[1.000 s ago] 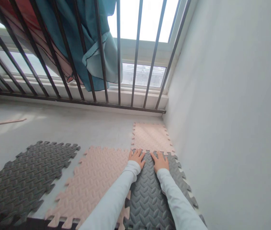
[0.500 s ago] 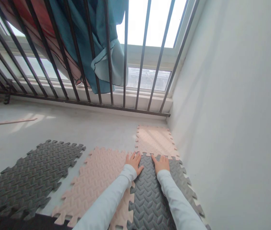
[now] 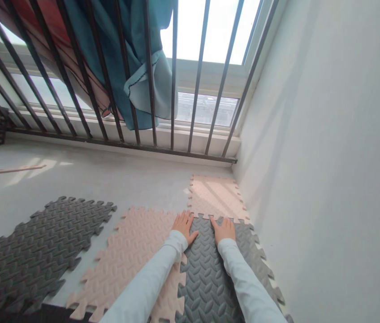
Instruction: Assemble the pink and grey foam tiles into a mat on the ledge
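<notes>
Both hands flat, fingers spread, gripping nothing: the left hand (image 3: pixel 183 225) presses the seam between pink mat (image 3: pixel 132 255) and grey mat (image 3: pixel 210 278), the right hand (image 3: pixel 224 230) lies on the grey mat's far edge, by the corner mat (image 3: pixel 215 197) on the floor (image 3: pixel 92 179).

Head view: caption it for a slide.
Left hand and right hand pressing flat on grey foam tile beside pink corner tile.
</notes>
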`<action>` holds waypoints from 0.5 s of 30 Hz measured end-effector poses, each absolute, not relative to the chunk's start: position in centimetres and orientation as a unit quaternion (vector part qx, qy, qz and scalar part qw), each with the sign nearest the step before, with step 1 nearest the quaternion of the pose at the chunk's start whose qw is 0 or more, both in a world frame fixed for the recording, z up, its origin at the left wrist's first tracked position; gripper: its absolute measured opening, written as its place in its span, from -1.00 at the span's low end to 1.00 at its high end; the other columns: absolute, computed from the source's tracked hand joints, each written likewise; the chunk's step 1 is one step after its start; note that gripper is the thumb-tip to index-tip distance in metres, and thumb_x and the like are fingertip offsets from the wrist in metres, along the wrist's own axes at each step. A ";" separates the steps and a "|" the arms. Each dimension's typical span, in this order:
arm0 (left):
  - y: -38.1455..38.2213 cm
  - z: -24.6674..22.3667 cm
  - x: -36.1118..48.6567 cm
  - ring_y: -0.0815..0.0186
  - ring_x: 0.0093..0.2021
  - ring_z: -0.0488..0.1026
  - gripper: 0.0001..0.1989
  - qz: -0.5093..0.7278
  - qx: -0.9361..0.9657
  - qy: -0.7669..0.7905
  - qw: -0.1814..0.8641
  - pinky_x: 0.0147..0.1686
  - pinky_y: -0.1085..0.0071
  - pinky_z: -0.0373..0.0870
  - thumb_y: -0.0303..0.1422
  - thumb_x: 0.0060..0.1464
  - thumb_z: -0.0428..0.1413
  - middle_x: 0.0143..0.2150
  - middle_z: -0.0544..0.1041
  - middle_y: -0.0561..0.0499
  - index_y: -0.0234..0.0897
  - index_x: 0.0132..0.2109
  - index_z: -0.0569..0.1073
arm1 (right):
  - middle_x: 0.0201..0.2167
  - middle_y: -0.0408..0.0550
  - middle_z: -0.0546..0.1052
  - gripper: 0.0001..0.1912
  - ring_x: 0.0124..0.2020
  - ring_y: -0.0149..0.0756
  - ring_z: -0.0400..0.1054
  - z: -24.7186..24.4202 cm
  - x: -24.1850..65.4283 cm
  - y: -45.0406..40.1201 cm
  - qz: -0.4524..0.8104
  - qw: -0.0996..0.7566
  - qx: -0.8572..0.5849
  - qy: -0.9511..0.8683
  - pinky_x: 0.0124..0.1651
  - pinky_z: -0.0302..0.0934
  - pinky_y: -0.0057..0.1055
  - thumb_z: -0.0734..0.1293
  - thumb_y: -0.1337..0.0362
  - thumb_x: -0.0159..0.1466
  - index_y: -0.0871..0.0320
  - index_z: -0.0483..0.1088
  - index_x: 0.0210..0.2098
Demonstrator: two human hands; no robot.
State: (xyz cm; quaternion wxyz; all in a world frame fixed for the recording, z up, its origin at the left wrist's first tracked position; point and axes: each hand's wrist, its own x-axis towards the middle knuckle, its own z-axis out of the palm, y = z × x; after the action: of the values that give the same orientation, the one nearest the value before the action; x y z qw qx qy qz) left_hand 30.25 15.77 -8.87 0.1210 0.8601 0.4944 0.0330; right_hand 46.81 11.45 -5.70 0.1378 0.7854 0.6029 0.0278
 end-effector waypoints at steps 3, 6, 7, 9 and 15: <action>16.4 -8.0 30.5 0.19 0.24 -0.26 -0.33 0.017 0.850 0.506 0.142 0.16 0.15 -0.26 -0.05 -0.03 -0.17 0.26 -0.07 -0.01 -0.24 0.20 -0.03 | 0.06 0.13 0.22 -0.48 0.09 -0.11 0.05 -5.6 46.8 11.4 0.023 0.144 0.783 0.605 0.03 -0.19 -0.12 0.03 0.39 0.20 -0.21 -0.02 0.11; 17.4 -6.7 29.9 0.24 0.23 -0.20 -0.40 0.002 0.838 0.517 0.176 0.16 0.13 -0.23 -0.10 0.00 -0.20 0.22 0.05 0.03 -0.20 0.18 0.00 | 0.06 0.12 0.22 -0.45 0.10 -0.11 0.04 -5.5 46.9 11.3 0.025 0.150 0.782 0.605 0.03 -0.17 -0.14 0.03 0.42 0.19 -0.23 -0.03 0.11; 17.7 -6.3 29.4 0.26 0.23 -0.18 -0.40 0.003 0.832 0.525 0.182 0.16 0.14 -0.22 -0.12 0.01 -0.19 0.22 0.05 0.02 -0.22 0.18 0.00 | 0.06 0.11 0.22 -0.43 0.10 -0.11 0.04 -5.4 47.0 11.4 0.025 0.154 0.781 0.605 0.03 -0.17 -0.15 0.05 0.42 0.18 -0.23 -0.04 0.11; 18.1 -5.9 27.5 0.29 0.22 -0.15 -0.38 0.015 0.810 0.560 0.174 0.16 0.21 -0.17 -0.18 -0.01 -0.14 0.24 -0.01 -0.02 -0.28 0.19 -0.02 | 0.06 0.10 0.21 -0.39 0.10 -0.10 0.02 -5.2 47.2 11.5 0.016 0.161 0.777 0.608 0.04 -0.16 -0.17 0.13 0.41 0.13 -0.23 -0.04 0.11; 15.3 -7.4 13.2 0.25 0.15 0.07 -0.46 0.107 0.736 0.662 0.095 0.09 0.25 0.06 -0.32 -0.09 -0.07 0.16 0.18 -0.05 -0.25 0.10 0.17 | 0.14 0.06 0.10 -0.24 0.15 -0.16 -0.07 -4.1 48.7 11.5 -0.074 0.144 0.770 0.618 0.08 -0.14 -0.18 0.22 0.41 -0.02 -0.07 -0.06 0.15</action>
State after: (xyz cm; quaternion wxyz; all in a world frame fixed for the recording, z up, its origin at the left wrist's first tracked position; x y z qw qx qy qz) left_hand 13.24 15.33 -7.40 0.0952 0.7361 0.6616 0.1066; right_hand 48.66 11.51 -4.12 0.1444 0.7696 0.6175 -0.0740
